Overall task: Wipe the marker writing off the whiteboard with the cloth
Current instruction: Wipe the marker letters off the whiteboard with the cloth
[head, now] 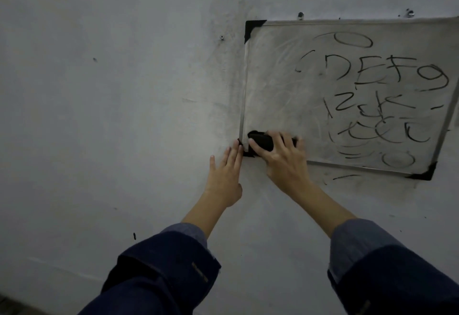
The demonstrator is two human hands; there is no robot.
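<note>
The right hand [283, 159] grips a black cloth [262, 140], pressing it on the whiteboard [278, 86] at its lower left corner. The left hand [227, 174], fingers straight, rests flat on the wall [111, 116] just beside it. Marker writing [377, 96] lies up and right of the cloth.

Whiteboard [273, 86]: metal-framed, black plastic corner caps, mounted on a pale wall, sits tilted in the view. Left portion of the surface is smeared grey with faint swirl marks, no legible strokes there. Marker writing [372, 73]: black, covers the centre and right — an oval up top, a row reading roughly "CDEFG", scrawled letters under it, loops and another oval near the bottom edge. Cloth [260, 140]: black, bunched into a small wad, pressed against the board at its lower-left corner, just inside the frame, partly covered by fingers.
</note>
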